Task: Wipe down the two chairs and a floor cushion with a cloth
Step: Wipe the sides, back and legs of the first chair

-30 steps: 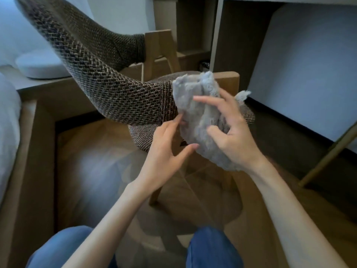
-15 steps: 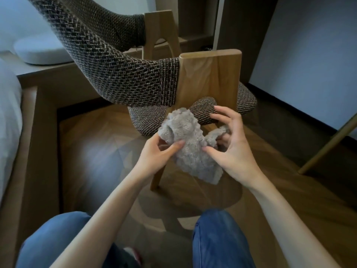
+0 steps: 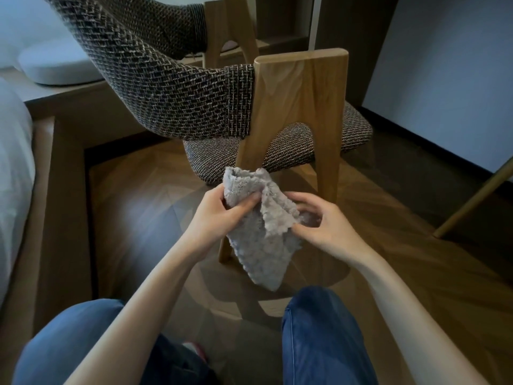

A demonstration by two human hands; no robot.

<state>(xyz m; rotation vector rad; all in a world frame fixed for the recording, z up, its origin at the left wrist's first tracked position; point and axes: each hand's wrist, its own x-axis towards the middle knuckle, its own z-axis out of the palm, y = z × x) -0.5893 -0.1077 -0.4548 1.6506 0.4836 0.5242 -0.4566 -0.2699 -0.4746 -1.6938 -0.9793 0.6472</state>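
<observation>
Left hand (image 3: 219,218) pinches the gray cloth (image 3: 261,254), right hand (image 3: 327,226) pinches its edge. If my fingers slip, it may drop on the floor (image 3: 138,207).

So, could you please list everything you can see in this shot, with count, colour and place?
cloth: one, grey and fluffy, centre, hanging in front of the chair's near leg
chair: one, dark tweed on a light wooden frame, centre, behind the cloth
cushion: one, pale, on the wooden ledge at upper left
bedding: one stretch, white, left edge
slanted leg: one, light wood, right edge; what it belongs to is out of view
wall panel: one, pale blue-grey, upper right
floor: one, brown wood, below the chair
jeans: two legs, blue, bottom
left hand: one, grips the cloth's upper left
right hand: one, pinches the cloth's right edge
</observation>
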